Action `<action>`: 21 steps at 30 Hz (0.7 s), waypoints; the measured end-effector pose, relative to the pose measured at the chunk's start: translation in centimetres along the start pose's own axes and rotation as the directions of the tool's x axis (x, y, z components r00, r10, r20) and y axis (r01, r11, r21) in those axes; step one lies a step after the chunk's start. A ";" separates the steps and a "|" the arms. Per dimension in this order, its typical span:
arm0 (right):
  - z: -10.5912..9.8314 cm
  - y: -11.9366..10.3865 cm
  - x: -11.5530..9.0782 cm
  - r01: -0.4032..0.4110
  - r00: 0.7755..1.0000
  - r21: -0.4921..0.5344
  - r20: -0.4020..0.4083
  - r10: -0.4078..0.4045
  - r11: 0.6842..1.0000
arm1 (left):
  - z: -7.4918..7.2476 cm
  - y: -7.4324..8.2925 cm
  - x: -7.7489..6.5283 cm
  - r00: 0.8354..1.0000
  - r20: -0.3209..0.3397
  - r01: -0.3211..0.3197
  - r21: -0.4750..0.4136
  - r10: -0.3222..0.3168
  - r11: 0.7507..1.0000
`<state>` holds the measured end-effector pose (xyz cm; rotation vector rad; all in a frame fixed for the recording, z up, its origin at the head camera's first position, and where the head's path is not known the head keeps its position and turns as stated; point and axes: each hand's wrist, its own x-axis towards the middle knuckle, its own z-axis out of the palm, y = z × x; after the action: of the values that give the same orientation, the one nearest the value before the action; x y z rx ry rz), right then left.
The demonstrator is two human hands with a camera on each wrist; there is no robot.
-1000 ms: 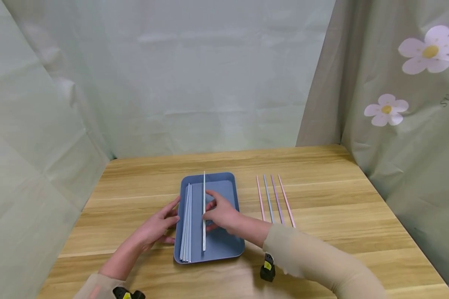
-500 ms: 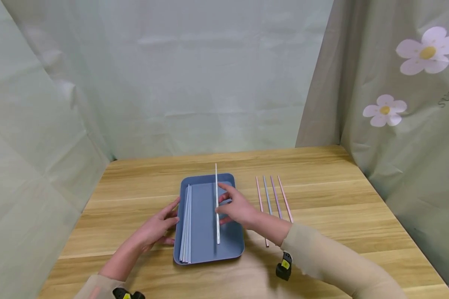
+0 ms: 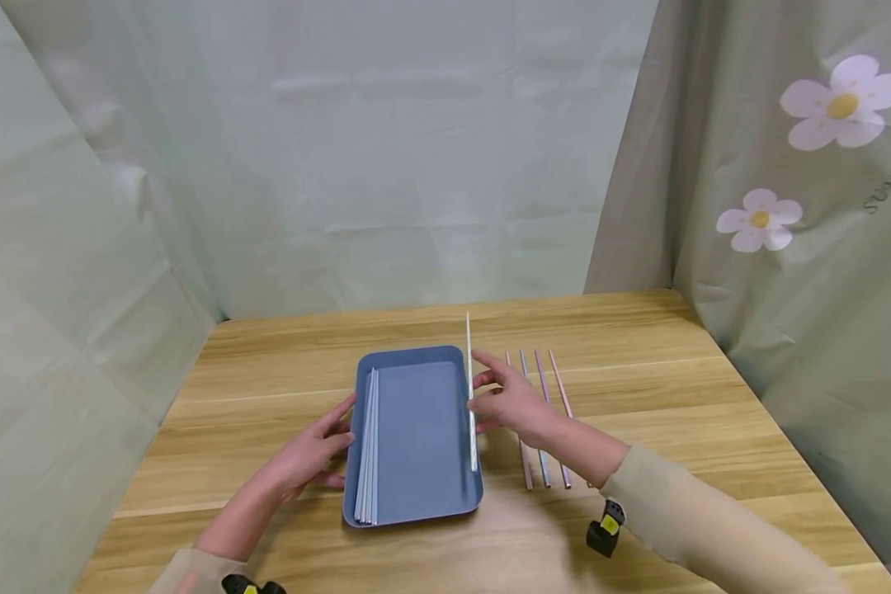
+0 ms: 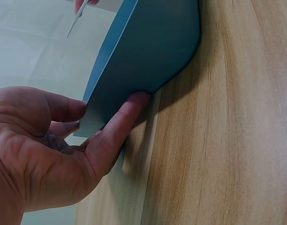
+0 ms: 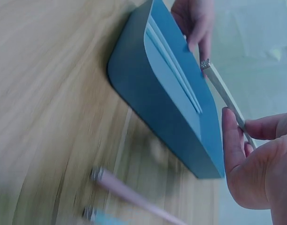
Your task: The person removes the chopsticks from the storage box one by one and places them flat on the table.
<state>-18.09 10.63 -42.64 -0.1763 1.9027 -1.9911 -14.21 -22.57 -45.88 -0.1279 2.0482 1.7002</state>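
Note:
A blue-grey tray [image 3: 423, 445] lies on the wooden table. Several silvery chopsticks [image 3: 369, 462] rest along its left side. My left hand [image 3: 304, 458] holds the tray's left edge, thumb at the rim and other fingers against the outer wall [image 4: 134, 61]. Above the right rim, my right hand [image 3: 516, 404] pinches one silvery chopstick [image 3: 470, 363] between thumb and fingertips. Its thin end points away from me, and its patterned thick end [image 5: 206, 64] points back towards me. Under the right forearm lie a pink chopstick [image 3: 527, 472], a blue one [image 3: 546, 474], a purple one [image 3: 540, 369] and another pink one [image 3: 560, 381].
Grey-green cloth [image 3: 445, 165] hangs behind the table and down both sides, with printed flowers [image 3: 760, 219] at the right. A black wrist camera [image 3: 605, 532] sits below the right forearm. Wooden table surface [image 3: 668, 396] extends right of the coloured chopsticks.
My right hand has carried the silvery chopstick rightwards and slightly away from me, from over the tray's middle to above its right rim. My left hand has stayed at the tray's left edge.

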 end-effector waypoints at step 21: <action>-9.5 0.6 -2.9 -0.015 0.997 -0.136 -0.083 0.004 0.991 | -0.1 -0.1 0.0 1.000 0.001 0.005 0.000 -0.005 1.000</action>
<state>-18.62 20.51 -43.46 -0.1228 2.0888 -1.8898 -14.20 -22.65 -46.01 -0.1319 2.0454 1.6972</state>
